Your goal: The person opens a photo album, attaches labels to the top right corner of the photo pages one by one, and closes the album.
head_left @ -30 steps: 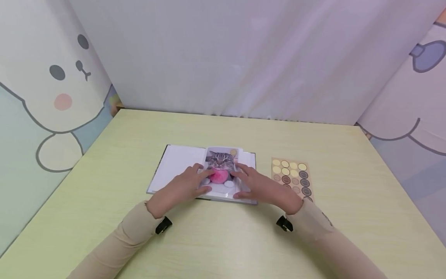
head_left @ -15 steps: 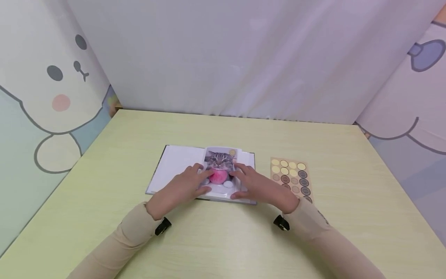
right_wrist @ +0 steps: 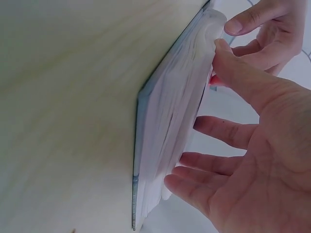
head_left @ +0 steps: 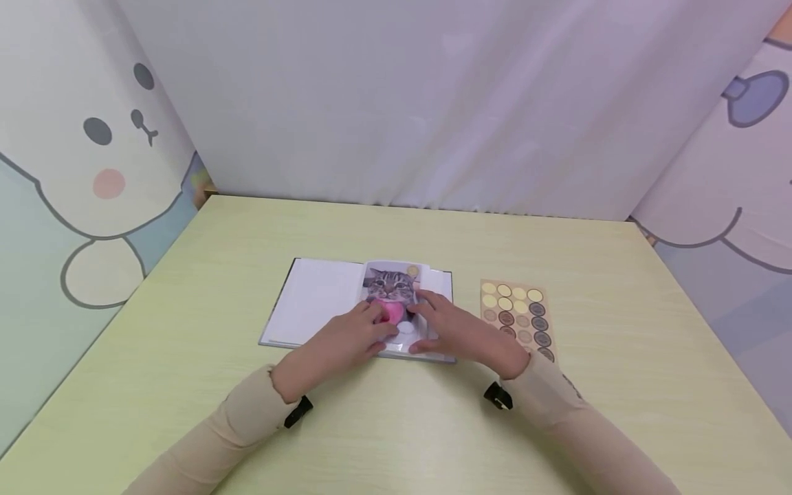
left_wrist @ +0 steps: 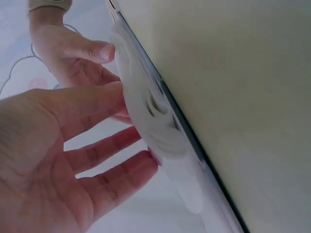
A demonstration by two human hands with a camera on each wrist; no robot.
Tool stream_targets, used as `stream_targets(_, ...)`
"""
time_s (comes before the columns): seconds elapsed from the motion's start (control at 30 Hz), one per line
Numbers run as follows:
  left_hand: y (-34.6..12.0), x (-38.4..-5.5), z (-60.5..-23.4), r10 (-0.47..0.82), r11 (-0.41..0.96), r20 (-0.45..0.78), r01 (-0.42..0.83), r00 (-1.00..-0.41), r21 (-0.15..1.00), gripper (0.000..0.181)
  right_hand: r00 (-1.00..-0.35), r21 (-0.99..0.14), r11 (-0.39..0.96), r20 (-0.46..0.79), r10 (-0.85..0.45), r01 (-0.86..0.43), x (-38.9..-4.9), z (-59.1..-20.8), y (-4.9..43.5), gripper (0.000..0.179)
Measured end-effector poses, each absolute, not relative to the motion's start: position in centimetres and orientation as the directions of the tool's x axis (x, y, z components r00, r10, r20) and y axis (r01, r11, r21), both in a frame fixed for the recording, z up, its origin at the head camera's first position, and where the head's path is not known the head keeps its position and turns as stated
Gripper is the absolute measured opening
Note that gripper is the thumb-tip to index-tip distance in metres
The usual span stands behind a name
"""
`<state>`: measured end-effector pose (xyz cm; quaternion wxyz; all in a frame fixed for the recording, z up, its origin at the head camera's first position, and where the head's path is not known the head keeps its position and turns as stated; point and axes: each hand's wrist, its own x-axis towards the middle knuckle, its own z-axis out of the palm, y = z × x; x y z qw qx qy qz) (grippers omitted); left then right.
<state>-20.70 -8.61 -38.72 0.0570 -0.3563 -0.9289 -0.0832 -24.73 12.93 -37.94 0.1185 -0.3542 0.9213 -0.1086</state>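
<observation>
An open photo album (head_left: 318, 295) lies on the table, its left page blank white. On its right page a cat photo (head_left: 391, 283) with a pink ball sits under a clear sleeve. My left hand (head_left: 340, 344) rests its fingertips on the lower left of the photo, over the pink ball. Along the photo's right edge my right hand (head_left: 460, 330) touches the page with spread fingers, its thumb at the lower edge. From the side, the right wrist view shows a thick stack of album pages (right_wrist: 170, 102) under the fingertips of my right hand.
A sheet of round stickers (head_left: 522, 320) in yellow, brown and dark grey lies right of the album, partly behind my right wrist. A white curtain (head_left: 396, 103) hangs behind the table (head_left: 396, 426). Cartoon-printed cloths stand at both sides.
My left hand has slid right and slightly down across the photo, now covering part of the pink ball. My right hand has barely moved.
</observation>
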Motion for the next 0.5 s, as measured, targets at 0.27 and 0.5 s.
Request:
stream_targets(0.27, -7.86, -20.41, -38.54, 0.652, 0.746, 0.155, 0.665, -0.742, 0.043, 0.025, -0.731, -0.298, 0.737, -0.154, -0.664, -0.607, -24.84, -38.25, 12.82, 0.074)
stream_targets(0.5, -7.76, -20.47, -38.53, 0.663, 0.737, 0.179, 0.676, -0.726, 0.009, 0.027, -0.746, -0.315, 0.751, -0.163, -0.646, -0.581, -24.89, -38.17, 12.53, 0.072)
